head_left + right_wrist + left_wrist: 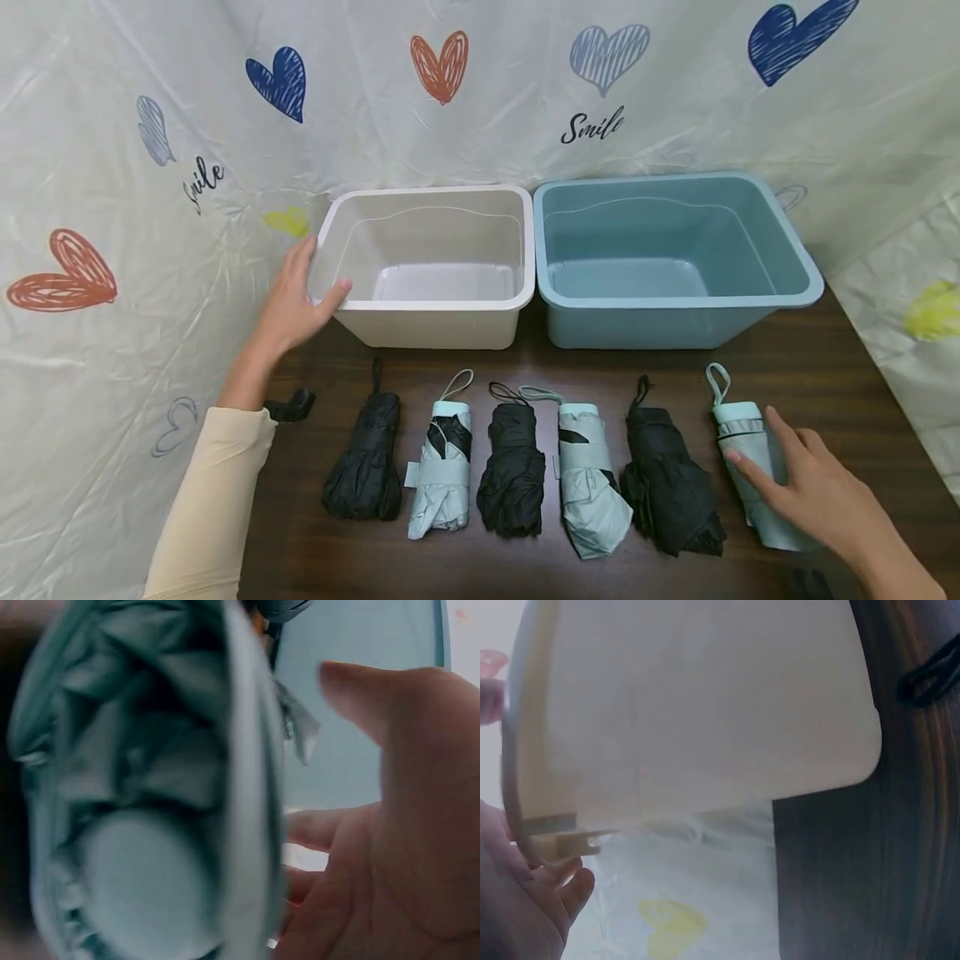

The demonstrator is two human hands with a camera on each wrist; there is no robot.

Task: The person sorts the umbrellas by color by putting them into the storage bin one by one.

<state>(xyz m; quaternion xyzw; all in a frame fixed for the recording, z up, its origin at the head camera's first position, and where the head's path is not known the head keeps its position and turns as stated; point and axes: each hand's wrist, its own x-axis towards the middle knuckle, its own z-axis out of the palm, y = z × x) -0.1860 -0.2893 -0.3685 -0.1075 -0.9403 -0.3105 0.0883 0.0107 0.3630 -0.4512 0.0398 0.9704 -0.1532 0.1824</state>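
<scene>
My left hand (296, 296) grips the near left corner of a cream plastic bin (427, 325), its thumb over the front rim. In the left wrist view, fingertips (576, 892) show beneath the rim. My right hand (825, 483) is spread over a folded pale green umbrella (752, 450) at the right end of a row, thumb and fingers apart. The right wrist view shows that umbrella's end (150, 877) up close beside the palm; whether the hand touches it I cannot tell. Left of it lies a black folded umbrella (667, 475).
A blue bin (630, 325) stands right of the cream one. Further left in the row lie a pale green umbrella (588, 483), a black one (513, 475), another pale green one (442, 475) and another black one (367, 458). A heart-printed sheet (360, 108) hangs behind the dark wooden table (315, 550).
</scene>
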